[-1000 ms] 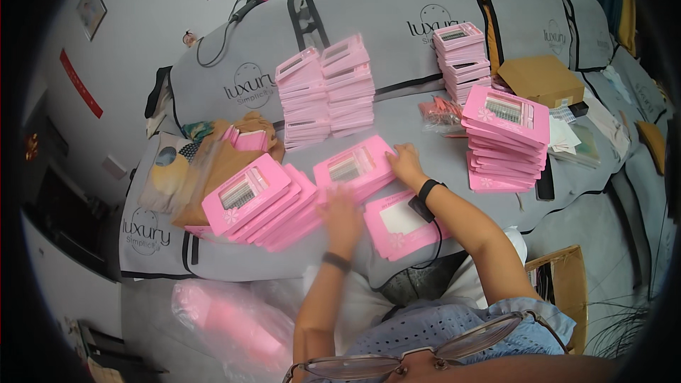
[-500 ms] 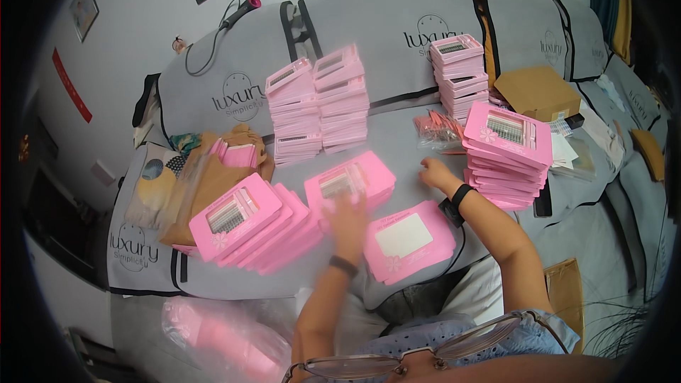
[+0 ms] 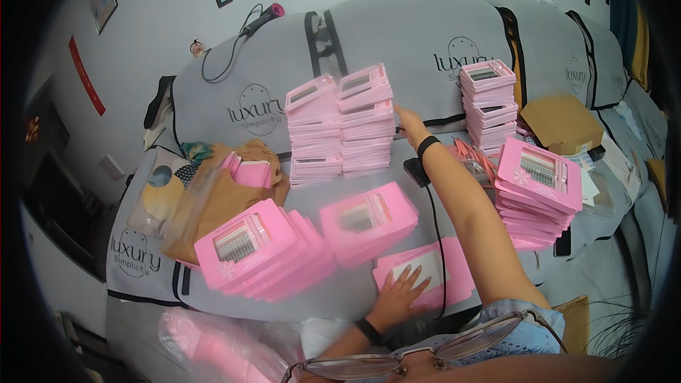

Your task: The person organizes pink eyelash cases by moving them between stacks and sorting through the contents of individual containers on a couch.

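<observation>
I am seeing my right hand [image 3: 406, 118] stretching away from the near boxes, now reaching up beside the tall double stack of pink boxes [image 3: 342, 126]. My left hand [image 3: 401, 289] is sliding off the window box onto the flat pink sleeve [image 3: 425, 273], pressing it.

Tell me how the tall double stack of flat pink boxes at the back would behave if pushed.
The tall double stack of flat pink boxes would probably topple or shed layers: it is high and its boxes sit unevenly. Each box looks thin and light, so likely slides easily. The right hand reaches beside it; the left hand rests on a flat pink card.
</observation>
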The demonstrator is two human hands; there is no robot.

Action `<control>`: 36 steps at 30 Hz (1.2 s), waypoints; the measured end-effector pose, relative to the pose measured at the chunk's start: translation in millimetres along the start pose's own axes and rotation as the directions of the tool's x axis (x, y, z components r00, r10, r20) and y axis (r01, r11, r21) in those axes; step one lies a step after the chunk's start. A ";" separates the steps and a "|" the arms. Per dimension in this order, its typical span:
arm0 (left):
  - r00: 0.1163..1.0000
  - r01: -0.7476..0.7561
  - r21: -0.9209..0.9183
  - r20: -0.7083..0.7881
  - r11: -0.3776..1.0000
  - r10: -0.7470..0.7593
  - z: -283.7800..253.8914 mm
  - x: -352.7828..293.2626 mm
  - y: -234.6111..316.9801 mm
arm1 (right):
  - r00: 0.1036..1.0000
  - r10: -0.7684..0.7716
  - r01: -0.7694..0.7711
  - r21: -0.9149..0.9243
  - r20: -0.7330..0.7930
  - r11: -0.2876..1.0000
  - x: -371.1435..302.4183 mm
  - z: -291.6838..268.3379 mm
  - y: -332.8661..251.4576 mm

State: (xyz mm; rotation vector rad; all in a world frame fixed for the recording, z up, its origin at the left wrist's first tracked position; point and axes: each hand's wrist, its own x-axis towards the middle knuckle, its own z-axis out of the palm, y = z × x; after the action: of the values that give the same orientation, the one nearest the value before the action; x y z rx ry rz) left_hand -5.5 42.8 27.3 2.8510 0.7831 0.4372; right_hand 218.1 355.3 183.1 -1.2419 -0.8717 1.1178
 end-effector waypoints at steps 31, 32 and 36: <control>0.998 0.044 -0.096 0.039 0.994 -0.040 9.5 4.4 -1.3 | 0.999 -0.043 0.050 0.395 -0.027 0.917 80.7 9.4 6.3; 0.998 0.046 -0.092 0.046 0.995 -0.041 8.7 3.9 -1.0 | 0.999 -0.041 0.049 0.396 -0.029 0.917 80.6 6.1 9.0; 0.997 0.054 -0.083 0.058 0.995 -0.050 5.6 3.5 -0.2 | 0.983 -0.177 0.128 0.496 0.053 0.859 68.0 -4.0 6.2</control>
State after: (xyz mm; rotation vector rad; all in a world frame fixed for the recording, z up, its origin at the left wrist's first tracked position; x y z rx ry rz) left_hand -1.0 44.3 22.8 2.7459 0.8073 0.3731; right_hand 238.6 419.6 171.6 -0.6879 -0.6828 1.1845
